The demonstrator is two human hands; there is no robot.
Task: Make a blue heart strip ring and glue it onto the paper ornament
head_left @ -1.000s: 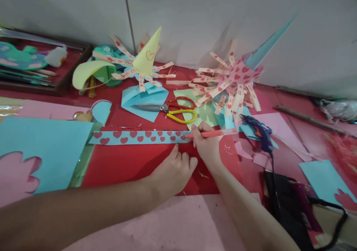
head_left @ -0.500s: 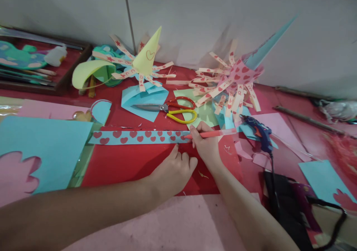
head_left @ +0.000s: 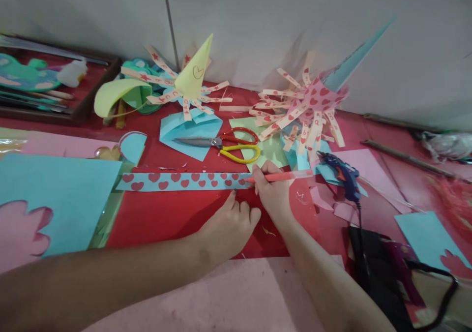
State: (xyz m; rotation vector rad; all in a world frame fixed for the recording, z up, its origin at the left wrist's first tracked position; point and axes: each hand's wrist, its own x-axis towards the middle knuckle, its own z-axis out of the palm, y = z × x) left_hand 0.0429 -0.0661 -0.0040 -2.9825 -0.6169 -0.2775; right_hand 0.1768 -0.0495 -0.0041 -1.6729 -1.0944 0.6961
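A light blue paper strip [head_left: 184, 182] with red hearts in two rows lies across a red sheet [head_left: 158, 219]. My right hand [head_left: 273, 194] is closed around a red felt-tip pen [head_left: 276, 177], its tip touching a heart near the strip's right end. My left hand [head_left: 232, 224] is below the strip, most fingers curled in and the index fingertip pressing at the lower edge. Nothing shows inside its curled fingers. Just above the strip, scissors [head_left: 224, 144] with red and yellow handles rest on blue and green paper.
Behind stand a yellow paper cone [head_left: 195, 74] and a blue paper cone [head_left: 354, 59], both with lettered strips. A glue gun [head_left: 341, 172] with a cord lies at right. A wooden tray [head_left: 83, 108] of brushes is at back left, above a blue sheet [head_left: 73, 189].
The pen tip stays at the same heart near the strip's right end, with at most a tiny movement. Both hands hold their places; the view shifts very slightly.
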